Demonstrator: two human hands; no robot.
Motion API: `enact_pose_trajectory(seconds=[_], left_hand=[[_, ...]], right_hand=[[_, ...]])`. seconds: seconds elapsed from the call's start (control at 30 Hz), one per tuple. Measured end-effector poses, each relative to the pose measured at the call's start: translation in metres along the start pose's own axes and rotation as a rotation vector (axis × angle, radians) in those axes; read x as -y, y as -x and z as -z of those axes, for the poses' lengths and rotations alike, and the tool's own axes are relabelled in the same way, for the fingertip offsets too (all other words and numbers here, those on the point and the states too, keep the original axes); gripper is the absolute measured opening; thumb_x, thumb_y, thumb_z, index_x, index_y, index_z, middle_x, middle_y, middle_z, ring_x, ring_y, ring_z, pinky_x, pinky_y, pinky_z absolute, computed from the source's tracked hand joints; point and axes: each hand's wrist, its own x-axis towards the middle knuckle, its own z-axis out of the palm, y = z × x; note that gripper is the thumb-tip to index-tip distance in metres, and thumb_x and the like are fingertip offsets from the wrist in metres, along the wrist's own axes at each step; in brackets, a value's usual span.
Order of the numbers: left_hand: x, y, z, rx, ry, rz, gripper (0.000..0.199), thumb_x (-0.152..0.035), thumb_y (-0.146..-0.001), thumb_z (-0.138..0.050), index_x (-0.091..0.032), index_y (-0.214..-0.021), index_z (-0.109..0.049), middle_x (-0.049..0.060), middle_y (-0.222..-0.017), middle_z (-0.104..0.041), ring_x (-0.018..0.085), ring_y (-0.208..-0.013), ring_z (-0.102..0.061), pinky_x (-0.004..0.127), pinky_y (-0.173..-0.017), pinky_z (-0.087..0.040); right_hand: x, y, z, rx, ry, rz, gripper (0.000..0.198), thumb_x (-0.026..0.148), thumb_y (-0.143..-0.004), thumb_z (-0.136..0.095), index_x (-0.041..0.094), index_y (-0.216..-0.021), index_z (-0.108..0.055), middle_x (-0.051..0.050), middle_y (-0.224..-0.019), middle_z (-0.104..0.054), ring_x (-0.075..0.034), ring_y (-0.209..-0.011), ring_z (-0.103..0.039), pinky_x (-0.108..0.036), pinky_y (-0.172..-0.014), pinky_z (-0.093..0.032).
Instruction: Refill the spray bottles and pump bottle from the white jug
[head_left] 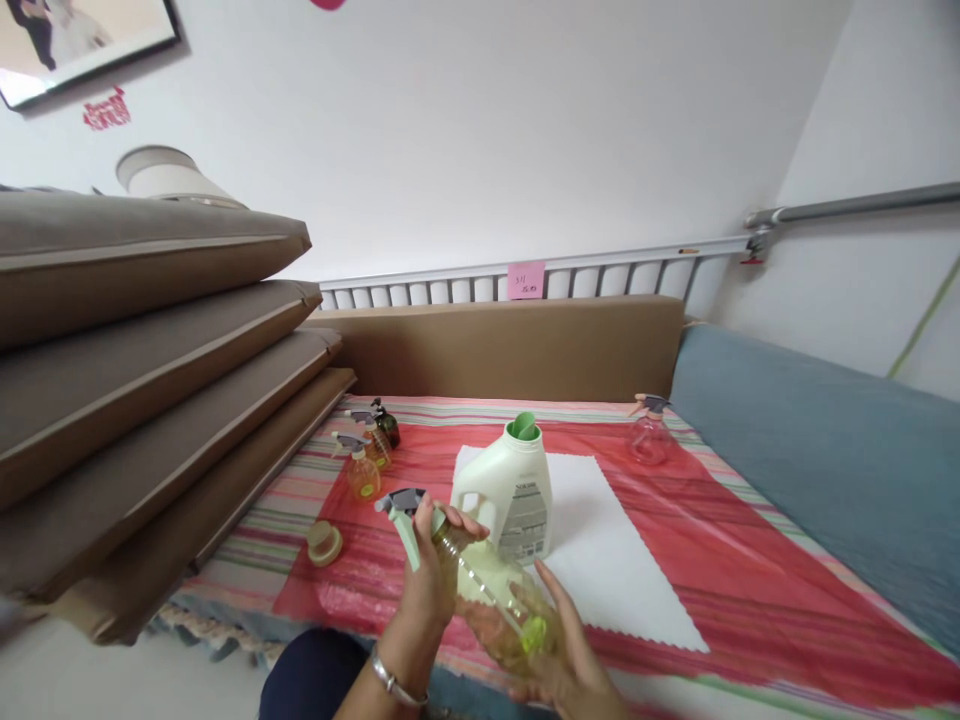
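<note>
A clear yellow-green spray bottle (pixel 480 590) lies tilted in my two hands, its grey and pale green trigger head pointing up to the left. My left hand (pixel 433 575) is closed around its neck, just below the trigger. My right hand (pixel 574 660) grips the lower body near the base, with a bright yellow-green patch showing beside the fingers. Just behind the bottle stands an open white-green jug (pixel 529 500) with a green spout, on a white sheet with a scalloped edge (pixel 637 585). The bottle hides part of the jug's lower left side.
A round cream cap (pixel 324 543) lies at left on the red plastic sheet (pixel 360 590). Behind it stand an amber spray bottle (pixel 364 478), another amber one and a dark one. A pink spray bottle (pixel 649 438) stands at right. Brown cushions (pixel 172 400) are stacked at left.
</note>
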Motion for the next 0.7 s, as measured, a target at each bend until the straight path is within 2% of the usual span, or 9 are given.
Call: enact_pose_trajectory(seconds=[0.07, 0.13, 0.23, 0.3, 0.33, 0.47, 0.53, 0.6, 0.7], left_hand=[[-0.0014, -0.0013, 0.0007, -0.017, 0.022, 0.005, 0.039, -0.048, -0.081, -0.049, -0.016, -0.060, -0.054, 0.002, -0.056, -0.057, 0.018, -0.060, -0.058, 0.034, -0.072, -0.045], [-0.0031, -0.0019, -0.0007, -0.021, 0.039, 0.025, 0.039, -0.048, -0.079, -0.051, -0.015, -0.059, -0.054, 0.002, -0.055, -0.057, 0.018, -0.061, -0.058, 0.034, -0.073, -0.045], [-0.0053, -0.0022, -0.0036, -0.012, 0.042, 0.058, 0.039, -0.048, -0.076, -0.055, -0.015, -0.057, -0.055, 0.003, -0.055, -0.057, 0.020, -0.063, -0.059, 0.036, -0.075, -0.046], [-0.0058, -0.0026, -0.0036, -0.013, 0.034, 0.066, 0.039, -0.049, -0.076, -0.055, -0.014, -0.057, -0.055, 0.004, -0.056, -0.058, 0.020, -0.063, -0.060, 0.037, -0.075, -0.046], [-0.0057, -0.0030, -0.0028, -0.016, 0.029, 0.065, 0.039, -0.049, -0.076, -0.054, -0.014, -0.058, -0.056, 0.004, -0.056, -0.059, 0.020, -0.063, -0.059, 0.036, -0.075, -0.046], [-0.0037, -0.0042, 0.0028, -0.028, 0.020, 0.078, 0.041, -0.049, -0.078, -0.051, -0.015, -0.058, -0.056, 0.004, -0.056, -0.059, 0.018, -0.061, -0.059, 0.034, -0.073, -0.046], [-0.0023, -0.0037, 0.0044, -0.026, 0.015, 0.082, 0.041, -0.050, -0.079, -0.050, -0.015, -0.059, -0.056, 0.004, -0.057, -0.060, 0.018, -0.062, -0.060, 0.033, -0.073, -0.045], [-0.0010, -0.0027, 0.0044, -0.010, 0.007, 0.088, 0.041, -0.050, -0.079, -0.050, -0.015, -0.060, -0.056, 0.005, -0.058, -0.061, 0.019, -0.063, -0.060, 0.033, -0.073, -0.045], [0.0010, -0.0022, 0.0040, 0.014, -0.006, 0.106, 0.041, -0.051, -0.079, -0.050, -0.015, -0.061, -0.056, 0.005, -0.059, -0.061, 0.020, -0.064, -0.061, 0.034, -0.073, -0.045]], right_hand=[[-0.0037, 0.0019, 0.0005, -0.056, 0.039, 0.098, 0.106, 0.036, -0.051, -0.083, 0.037, -0.137, -0.020, -0.010, -0.132, -0.047, -0.024, -0.093, -0.061, -0.028, -0.059, -0.050], [-0.0048, 0.0022, 0.0016, -0.037, 0.022, 0.049, 0.088, 0.040, -0.056, -0.079, 0.029, -0.131, -0.034, -0.009, -0.112, -0.062, -0.019, -0.075, -0.064, -0.026, -0.057, -0.049], [-0.0023, -0.0002, 0.0032, 0.106, -0.094, -0.302, 0.065, 0.065, -0.072, -0.054, 0.013, -0.111, -0.055, -0.008, -0.077, -0.069, -0.011, -0.045, -0.058, -0.020, -0.044, -0.043], [-0.0002, -0.0014, 0.0027, 0.184, -0.152, -0.493, 0.077, 0.074, -0.075, -0.034, 0.007, -0.100, -0.060, -0.011, -0.071, -0.069, -0.010, -0.042, -0.058, -0.018, -0.040, -0.040], [0.0005, -0.0013, 0.0017, 0.193, -0.158, -0.508, 0.079, 0.076, -0.074, -0.032, 0.007, -0.101, -0.060, -0.012, -0.074, -0.069, -0.012, -0.045, -0.060, -0.018, -0.041, -0.041], [-0.0010, 0.0021, -0.0031, 0.018, -0.050, -0.147, 0.083, 0.063, -0.060, -0.067, 0.028, -0.129, -0.036, -0.009, -0.117, -0.061, -0.021, -0.079, -0.066, -0.024, -0.049, -0.050], [-0.0031, 0.0022, -0.0028, -0.049, 0.007, -0.036, 0.096, 0.048, -0.053, -0.079, 0.033, -0.132, -0.028, -0.007, -0.119, -0.060, -0.021, -0.080, -0.065, -0.024, -0.050, -0.050], [-0.0043, 0.0000, -0.0003, 0.004, -0.042, -0.201, 0.087, 0.055, -0.059, -0.072, 0.024, -0.130, -0.035, -0.009, -0.099, -0.068, -0.015, -0.061, -0.064, -0.021, -0.046, -0.047], [-0.0039, -0.0036, 0.0028, 0.152, -0.185, -0.521, 0.082, 0.075, -0.072, -0.039, 0.012, -0.125, -0.043, -0.013, -0.078, -0.070, -0.010, -0.040, -0.057, -0.018, -0.039, -0.041]])
